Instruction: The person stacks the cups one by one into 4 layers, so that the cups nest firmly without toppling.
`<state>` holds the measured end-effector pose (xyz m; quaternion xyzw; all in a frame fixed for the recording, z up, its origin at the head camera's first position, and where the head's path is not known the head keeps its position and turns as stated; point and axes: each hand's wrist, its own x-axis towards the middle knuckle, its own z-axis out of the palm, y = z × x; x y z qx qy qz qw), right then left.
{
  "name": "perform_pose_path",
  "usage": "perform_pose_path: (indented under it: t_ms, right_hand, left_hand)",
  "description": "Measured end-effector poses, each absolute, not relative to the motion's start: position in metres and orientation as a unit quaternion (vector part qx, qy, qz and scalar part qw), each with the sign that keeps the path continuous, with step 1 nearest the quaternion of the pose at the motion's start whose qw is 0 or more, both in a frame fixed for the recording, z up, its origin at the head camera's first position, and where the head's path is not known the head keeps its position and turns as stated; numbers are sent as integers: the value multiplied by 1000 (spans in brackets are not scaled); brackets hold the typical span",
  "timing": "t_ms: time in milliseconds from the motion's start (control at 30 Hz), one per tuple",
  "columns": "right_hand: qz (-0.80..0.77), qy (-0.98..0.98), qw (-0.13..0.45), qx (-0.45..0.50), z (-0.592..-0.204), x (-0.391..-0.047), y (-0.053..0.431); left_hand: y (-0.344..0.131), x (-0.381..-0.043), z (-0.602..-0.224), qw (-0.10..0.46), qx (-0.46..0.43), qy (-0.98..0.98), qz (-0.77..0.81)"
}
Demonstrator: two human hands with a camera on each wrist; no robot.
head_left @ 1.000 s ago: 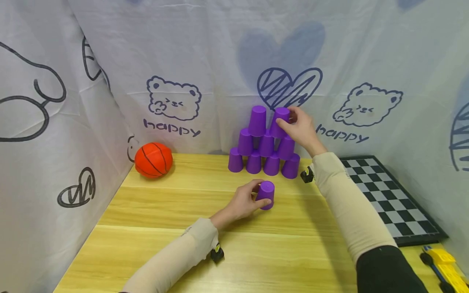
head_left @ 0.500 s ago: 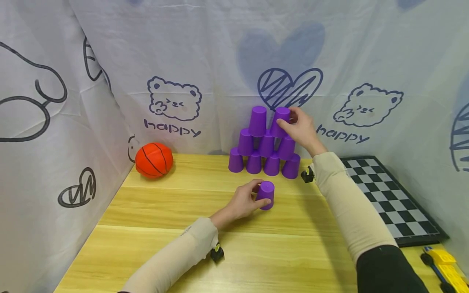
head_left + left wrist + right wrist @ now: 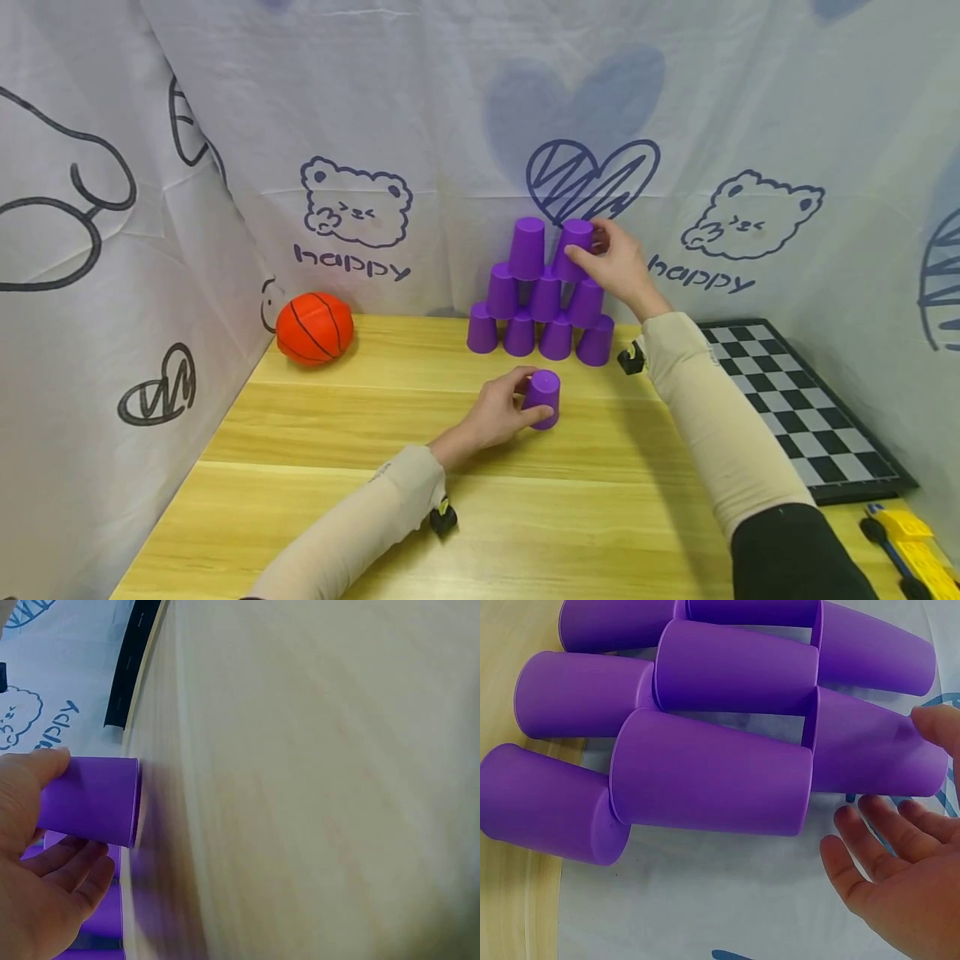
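Purple cups stand upside down in a stacked pyramid near the back of the table, with a bottom row of several, three above and two on top. My right hand [image 3: 617, 265] holds the right-hand top cup [image 3: 573, 252] between thumb and fingers; the right wrist view shows this cup [image 3: 877, 746] sitting on the cups below it. Closer to me, my left hand [image 3: 497, 410] pinches a single upside-down cup [image 3: 545, 398] at the table top, thumb on the near side and fingers behind. The left top cup [image 3: 528, 248] stands untouched beside the held one.
An orange toy basketball [image 3: 315, 328] lies at the back left. On the right is a black-and-white chessboard [image 3: 798, 408], with a yellow toy [image 3: 918, 550] at the near right corner. A printed white cloth [image 3: 450, 125] hangs right behind the pyramid. The wooden table [image 3: 337, 425] spreads out in front.
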<state>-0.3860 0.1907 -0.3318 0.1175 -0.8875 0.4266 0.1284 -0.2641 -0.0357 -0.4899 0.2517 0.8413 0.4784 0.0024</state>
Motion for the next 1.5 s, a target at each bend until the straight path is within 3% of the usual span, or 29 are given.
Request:
perform_pose_path:
  t_ms: [333,600,1133,1500]
  right_hand:
    - [444,-879,146,96,-342,-377,213]
    - [439,-882,159,62,-377,-365,243]
    - [435,-890,124,63,-443,-355,258]
    - [429,-891,126,80,-457,-355,254]
  left_hand:
    - [-45,-274,-471,-26,257,840,478]
    - [-55,-291,-426,-68,252,841,474]
    - [-48,-337,-303,-151,211,830,494]
    - [-24,-364,-267,-159,172,836,496]
